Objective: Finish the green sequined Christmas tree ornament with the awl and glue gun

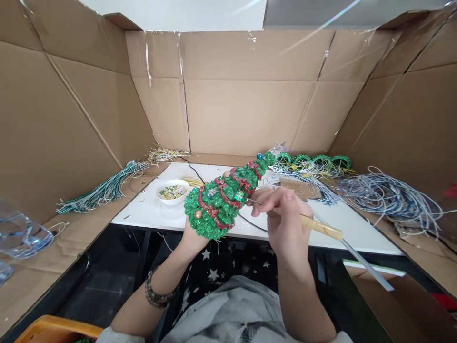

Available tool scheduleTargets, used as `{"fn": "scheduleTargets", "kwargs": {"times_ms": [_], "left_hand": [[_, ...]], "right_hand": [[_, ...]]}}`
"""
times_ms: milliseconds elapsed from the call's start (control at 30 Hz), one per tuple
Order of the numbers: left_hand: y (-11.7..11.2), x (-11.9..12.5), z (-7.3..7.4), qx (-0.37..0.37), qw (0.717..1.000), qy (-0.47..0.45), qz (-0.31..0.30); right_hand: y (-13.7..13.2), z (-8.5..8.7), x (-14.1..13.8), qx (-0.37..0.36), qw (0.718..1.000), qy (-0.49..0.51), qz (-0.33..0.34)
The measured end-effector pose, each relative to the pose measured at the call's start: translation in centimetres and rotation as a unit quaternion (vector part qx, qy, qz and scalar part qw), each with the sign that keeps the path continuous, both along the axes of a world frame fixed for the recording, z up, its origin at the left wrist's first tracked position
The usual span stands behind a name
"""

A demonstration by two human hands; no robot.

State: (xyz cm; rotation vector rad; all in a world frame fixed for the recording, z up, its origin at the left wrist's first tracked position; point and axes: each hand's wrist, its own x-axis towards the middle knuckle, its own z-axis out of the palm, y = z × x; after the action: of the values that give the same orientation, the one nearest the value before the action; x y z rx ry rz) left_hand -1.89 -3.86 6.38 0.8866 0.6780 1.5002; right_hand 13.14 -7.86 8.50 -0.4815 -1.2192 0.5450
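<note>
A small green glittery Christmas tree (228,195) with red garlands, tiny ornaments and a clear topper lies tilted in the air above the table's front edge, its tip up and to the right. My left hand (194,238) supports it from behind and below, the fingers hidden by the branches. In my right hand (285,214), closed, is a wooden-handled awl (321,227); its thin metal shaft points left at the tree's side. A translucent stick (367,264) slants down to the right beside that hand; whether the hand holds it I cannot tell.
A white bowl (173,201) holds short wire pieces. Green-white wires (103,188) lie left, blue-white wire bundles (389,195) right, green rings (321,162) at the back. Cardboard walls (250,105) enclose the white table (143,214). An orange bin (60,324) stands lower left.
</note>
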Motion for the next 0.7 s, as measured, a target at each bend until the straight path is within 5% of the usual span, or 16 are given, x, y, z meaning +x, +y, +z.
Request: {"fn": "scheduleTargets", "kwargs": {"times_ms": [267,433,700], "left_hand": [[-1.8,-1.6,-1.2,0.088,0.988,0.092,-0.083],[-2.2,-1.9,-0.5,0.155,0.962,0.220,-0.052],[-1.9,-2.3,-1.2,0.112,0.981,0.137,-0.086]], "right_hand": [[1.9,0.5,1.0,-0.097,0.990,0.056,0.084],[1.7,0.2,0.8,-0.082,0.984,0.093,0.129],[0.8,0.3,-0.1,-0.053,0.984,0.126,0.112]]}}
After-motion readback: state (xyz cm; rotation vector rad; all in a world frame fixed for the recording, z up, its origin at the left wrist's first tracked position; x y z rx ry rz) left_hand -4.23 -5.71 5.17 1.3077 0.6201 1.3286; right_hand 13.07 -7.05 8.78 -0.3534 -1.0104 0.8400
